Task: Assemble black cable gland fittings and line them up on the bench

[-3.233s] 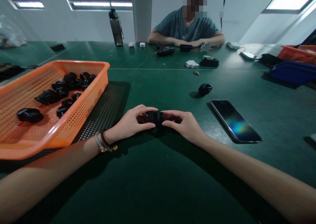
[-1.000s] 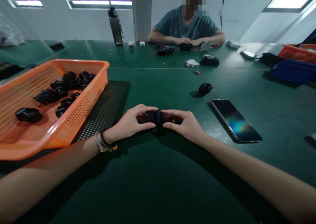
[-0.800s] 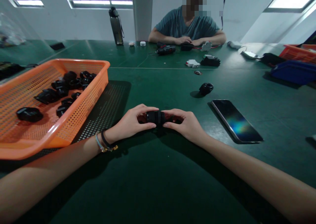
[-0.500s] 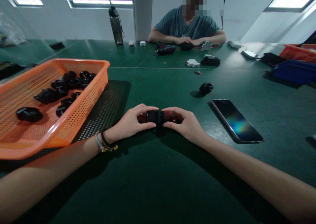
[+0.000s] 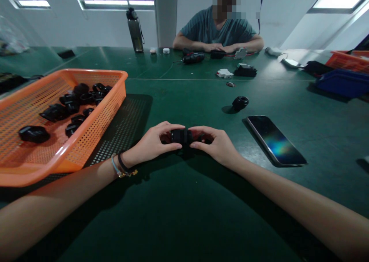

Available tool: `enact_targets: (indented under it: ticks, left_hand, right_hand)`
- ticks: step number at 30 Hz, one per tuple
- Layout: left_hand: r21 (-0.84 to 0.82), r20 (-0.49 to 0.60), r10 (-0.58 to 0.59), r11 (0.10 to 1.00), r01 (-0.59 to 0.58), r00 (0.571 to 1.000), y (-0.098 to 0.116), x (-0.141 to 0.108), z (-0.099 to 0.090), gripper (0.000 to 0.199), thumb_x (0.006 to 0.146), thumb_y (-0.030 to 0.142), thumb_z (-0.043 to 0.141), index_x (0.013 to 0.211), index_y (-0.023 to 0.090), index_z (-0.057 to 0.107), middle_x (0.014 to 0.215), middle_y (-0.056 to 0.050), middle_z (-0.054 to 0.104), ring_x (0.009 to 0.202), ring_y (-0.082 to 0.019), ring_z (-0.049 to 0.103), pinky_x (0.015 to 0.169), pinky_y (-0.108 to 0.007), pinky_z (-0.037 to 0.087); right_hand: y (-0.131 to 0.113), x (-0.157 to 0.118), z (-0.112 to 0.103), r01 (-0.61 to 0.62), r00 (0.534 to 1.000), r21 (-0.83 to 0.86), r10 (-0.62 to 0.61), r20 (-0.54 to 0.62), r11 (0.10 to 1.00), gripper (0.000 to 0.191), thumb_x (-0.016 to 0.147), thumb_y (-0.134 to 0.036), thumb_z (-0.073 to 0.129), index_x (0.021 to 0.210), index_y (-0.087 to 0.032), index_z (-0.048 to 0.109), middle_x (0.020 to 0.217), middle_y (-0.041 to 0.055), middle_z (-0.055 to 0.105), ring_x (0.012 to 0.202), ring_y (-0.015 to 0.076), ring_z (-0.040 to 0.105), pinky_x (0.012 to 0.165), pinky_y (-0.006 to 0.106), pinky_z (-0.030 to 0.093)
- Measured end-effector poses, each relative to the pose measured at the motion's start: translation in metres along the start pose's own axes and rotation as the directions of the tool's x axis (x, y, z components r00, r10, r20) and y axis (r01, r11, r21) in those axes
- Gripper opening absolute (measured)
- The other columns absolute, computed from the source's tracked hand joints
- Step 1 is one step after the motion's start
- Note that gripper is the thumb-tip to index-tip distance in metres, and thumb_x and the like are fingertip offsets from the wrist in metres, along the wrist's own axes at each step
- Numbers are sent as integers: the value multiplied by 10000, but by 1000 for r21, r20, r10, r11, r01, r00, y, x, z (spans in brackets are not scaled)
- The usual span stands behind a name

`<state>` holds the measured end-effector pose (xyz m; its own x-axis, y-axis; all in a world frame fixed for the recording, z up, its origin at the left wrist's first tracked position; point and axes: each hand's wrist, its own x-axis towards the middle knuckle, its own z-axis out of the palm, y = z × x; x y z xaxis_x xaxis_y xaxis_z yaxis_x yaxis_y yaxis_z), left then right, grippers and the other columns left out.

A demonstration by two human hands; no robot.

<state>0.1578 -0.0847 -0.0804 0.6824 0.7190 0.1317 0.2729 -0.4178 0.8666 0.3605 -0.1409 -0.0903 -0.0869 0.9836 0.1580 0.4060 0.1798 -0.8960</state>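
Observation:
Between my two hands is a black ribbed cylindrical fitting (image 5: 182,136), lying sideways just over the green table (image 5: 173,208). My left hand (image 5: 160,138) pinches its left end between thumb and fingers. The right end is gripped the same way by my right hand (image 5: 215,141); my fingertips cover part of it. Beyond my right hand, a similar black ring-shaped fitting (image 5: 240,102) rests on the table. An orange perforated basket (image 5: 95,139) stands left of my left hand, with several black fittings (image 5: 69,102) in it.
A smartphone (image 5: 275,141) lies right of my right hand. Farther back are a power drill (image 5: 193,57), a black connector block (image 5: 245,70), a white piece (image 5: 225,73) and a water bottle (image 5: 134,31). A person (image 5: 217,33) sits opposite, arms on the table. A blue bin (image 5: 344,83) stands far right.

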Motion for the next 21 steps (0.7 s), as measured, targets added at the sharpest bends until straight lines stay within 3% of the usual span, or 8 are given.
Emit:
enact_targets:
  ticks: [21]
  left_hand:
    - [-40, -3, -13, 999, 13, 1000, -3, 1, 0, 421, 722, 287, 681, 1125, 191, 602, 995, -25, 551, 838, -147, 603, 756, -281, 513]
  right_hand:
    - [5, 0, 0, 1, 1000, 16, -1, 12, 1000, 375, 681, -248, 717, 1051, -200, 686, 924, 47, 746, 819, 205, 681, 727, 351, 509]
